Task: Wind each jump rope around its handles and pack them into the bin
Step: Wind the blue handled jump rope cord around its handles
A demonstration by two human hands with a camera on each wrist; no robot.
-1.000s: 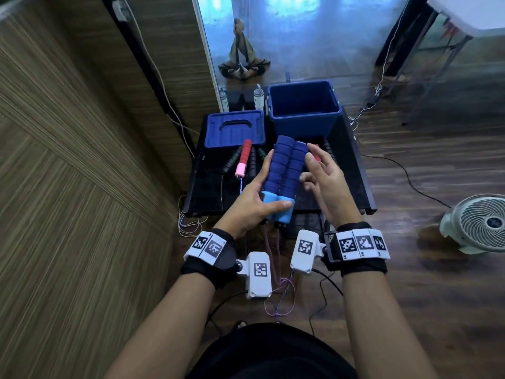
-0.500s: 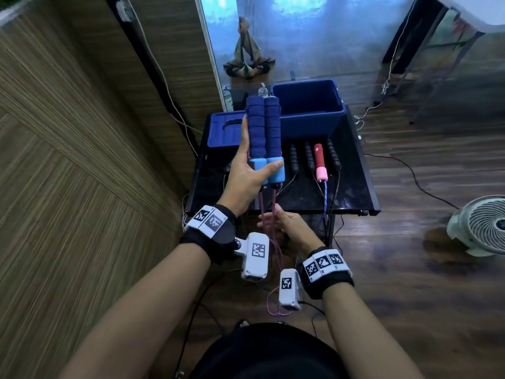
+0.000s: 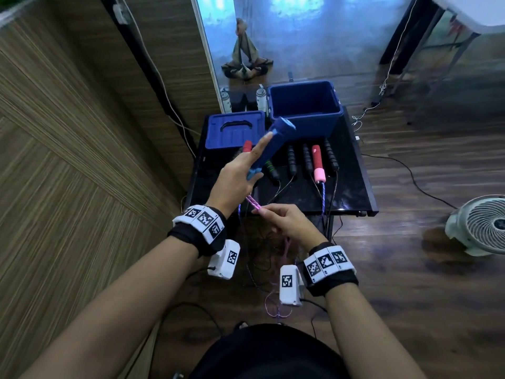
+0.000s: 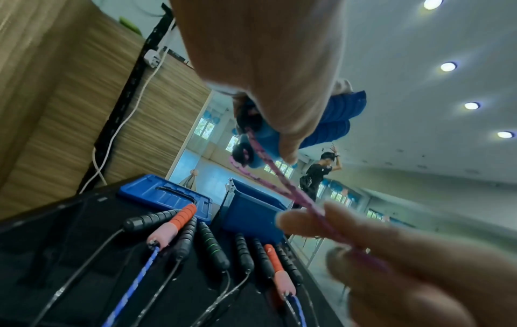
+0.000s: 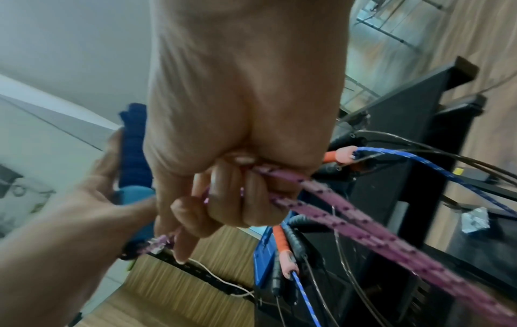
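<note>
My left hand [image 3: 240, 170] grips the pair of blue foam handles [image 3: 276, 140] near their light-blue ends, tilted up and to the right over the black table [image 3: 352, 192]. The pink rope [image 3: 252, 201] runs from those ends to my right hand [image 3: 284, 222], which pinches both strands just below and in front of the left hand. In the right wrist view the pink rope [image 5: 349, 219] passes through my curled fingers [image 5: 232, 199]. The rest of the rope hangs to the floor. The open blue bin [image 3: 304, 105] stands at the back of the table.
A blue lid [image 3: 235, 129] lies left of the bin. Several other rope handles lie in a row on the table: black ones [image 3: 291, 160], a red and pink one [image 3: 318, 165], a green-striped one [image 3: 270, 169]. Their ropes hang over the front edge. A fan [image 3: 481, 225] stands on the floor at right.
My left hand has tipped the blue handles from upright to slanting right, toward the bin. My right hand has risen a little, keeping hold of the pink rope close under the handles.
</note>
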